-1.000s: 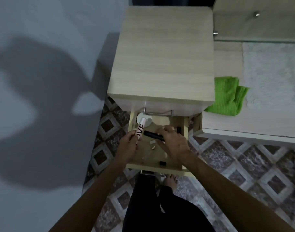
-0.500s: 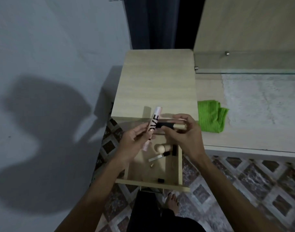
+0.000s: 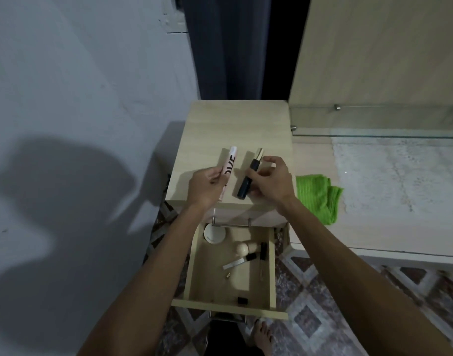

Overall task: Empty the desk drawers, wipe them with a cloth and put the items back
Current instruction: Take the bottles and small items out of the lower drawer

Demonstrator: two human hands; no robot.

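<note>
My left hand (image 3: 206,187) grips a pink tube (image 3: 229,164) with black letters above the cabinet top (image 3: 235,124). My right hand (image 3: 270,179) pinches a black tube (image 3: 248,179) with a pale cap, its lower end close to or on that top. Below them an open drawer (image 3: 271,268) holds a round white compact (image 3: 214,233), a beige rounded item (image 3: 243,249), a black-capped thin tube (image 3: 239,262), a black stick (image 3: 263,250) and a small black cap (image 3: 242,300). A green cloth (image 3: 316,197) lies folded on the desk to the right.
A white lace mat (image 3: 400,176) covers the desk (image 3: 374,242), with a glass shelf (image 3: 374,124) above it. A grey wall stands left, a dark curtain (image 3: 220,47) behind. My bare foot (image 3: 264,335) is on the patterned tile floor under the drawer front.
Both hands rose out of the drawer with the pink tube and black tube and moved over the cabinet top. The view tilted upward.
</note>
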